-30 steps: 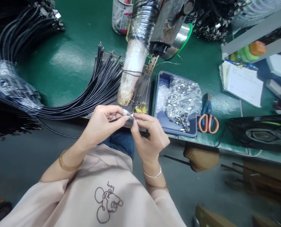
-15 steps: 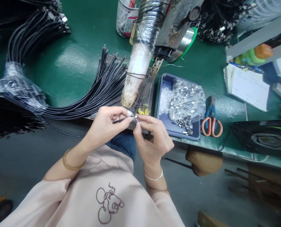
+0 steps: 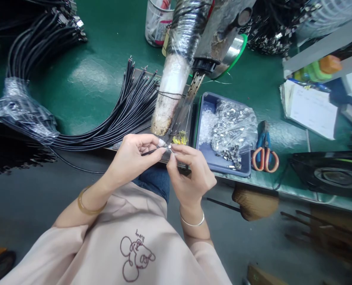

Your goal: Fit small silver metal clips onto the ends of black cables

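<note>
Left hand (image 3: 131,156) clamped on black cable (image 3: 149,152), right hand (image 3: 193,170) on metal connector (image 3: 170,147), at bench (image 3: 88,95) front edge; presumably for steadiness.

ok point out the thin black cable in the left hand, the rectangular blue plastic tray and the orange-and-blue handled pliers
Thin black cable (image 3: 148,152), head view: on its short visible stretch.
Rectangular blue plastic tray (image 3: 217,160), head view: bare patch of floor.
Orange-and-blue handled pliers (image 3: 261,141), head view: blue part of one handle.
</note>
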The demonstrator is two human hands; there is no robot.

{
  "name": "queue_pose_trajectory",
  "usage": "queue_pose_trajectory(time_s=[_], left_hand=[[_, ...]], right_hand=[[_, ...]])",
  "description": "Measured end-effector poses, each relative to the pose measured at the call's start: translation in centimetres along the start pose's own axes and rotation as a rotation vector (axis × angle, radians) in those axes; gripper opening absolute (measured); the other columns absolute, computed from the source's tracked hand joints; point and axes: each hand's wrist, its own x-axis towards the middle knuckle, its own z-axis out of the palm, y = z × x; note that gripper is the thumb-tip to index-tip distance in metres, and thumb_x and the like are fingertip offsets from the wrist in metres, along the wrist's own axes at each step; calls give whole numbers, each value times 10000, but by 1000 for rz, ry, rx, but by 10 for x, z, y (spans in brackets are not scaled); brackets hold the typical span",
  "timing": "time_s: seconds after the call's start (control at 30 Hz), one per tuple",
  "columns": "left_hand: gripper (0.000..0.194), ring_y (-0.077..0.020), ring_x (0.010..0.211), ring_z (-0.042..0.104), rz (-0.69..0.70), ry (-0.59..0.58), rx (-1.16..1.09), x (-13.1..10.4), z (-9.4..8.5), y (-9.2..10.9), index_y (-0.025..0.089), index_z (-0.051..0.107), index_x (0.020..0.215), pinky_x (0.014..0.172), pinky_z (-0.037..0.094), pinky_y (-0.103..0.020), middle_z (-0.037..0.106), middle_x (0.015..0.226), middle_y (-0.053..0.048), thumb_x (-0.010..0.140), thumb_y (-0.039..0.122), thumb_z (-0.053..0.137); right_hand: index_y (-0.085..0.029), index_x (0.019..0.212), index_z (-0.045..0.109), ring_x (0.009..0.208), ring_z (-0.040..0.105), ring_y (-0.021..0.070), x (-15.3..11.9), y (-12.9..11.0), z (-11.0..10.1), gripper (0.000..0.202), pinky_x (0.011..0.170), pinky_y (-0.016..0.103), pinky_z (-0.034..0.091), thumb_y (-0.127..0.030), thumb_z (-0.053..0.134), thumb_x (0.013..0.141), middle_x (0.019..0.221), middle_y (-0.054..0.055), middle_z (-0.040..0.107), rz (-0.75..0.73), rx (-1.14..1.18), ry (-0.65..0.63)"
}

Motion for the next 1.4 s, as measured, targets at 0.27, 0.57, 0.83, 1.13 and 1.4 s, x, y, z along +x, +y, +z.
queue_pose_trajectory(time_s=[0.27, 0.57, 0.83, 1.13, 1.4], left_hand=[[116, -64, 500, 397, 18, 5, -4, 2, 0, 4, 125, 715, 711, 458, 317, -199, 534, 556, 21, 771, 223, 699], [101, -65, 500, 395, -7, -4, -3, 1, -2, -1, 123, 726, 728, 463, 320, -199, 518, 553, 27, 760, 217, 710], [128, -86, 547, 475, 55, -54, 59, -5, 3, -1, 124, 720, 747, 508, 382, -208, 618, 621, -10, 822, 212, 666], [194, -119, 598, 598, 197, -41, 87, -20, 4, -11, 165, 710, 732, 590, 467, -224, 707, 672, -33, 902, 220, 634], [139, -86, 481, 503, -39, -144, -84, -23, -1, -11, 142, 669, 846, 501, 406, -200, 647, 567, 1, 888, 268, 628]], right_hand=[[-250, 883, 597, 854, 774, 156, 1, -3, -2, 210, 747, 266, 645, -61, 683, 853, 962, 23, 799, 25, 9, 4], [-249, 870, 594, 849, 771, 152, -1, -1, -2, 204, 767, 267, 636, -64, 679, 860, 963, 27, 796, 0, 2, -44], [-236, 963, 626, 838, 772, 141, -5, 2, -4, 140, 744, 240, 622, -109, 659, 916, 909, 1, 778, 124, 78, -72], [-223, 899, 618, 824, 762, 131, -8, 8, -11, 122, 714, 230, 620, -110, 659, 921, 857, -18, 728, 289, 365, -85], [-222, 938, 639, 407, 493, 43, -21, 4, -19, 69, 438, 159, 386, -180, 595, 972, 607, -98, 580, 293, 116, 81]])
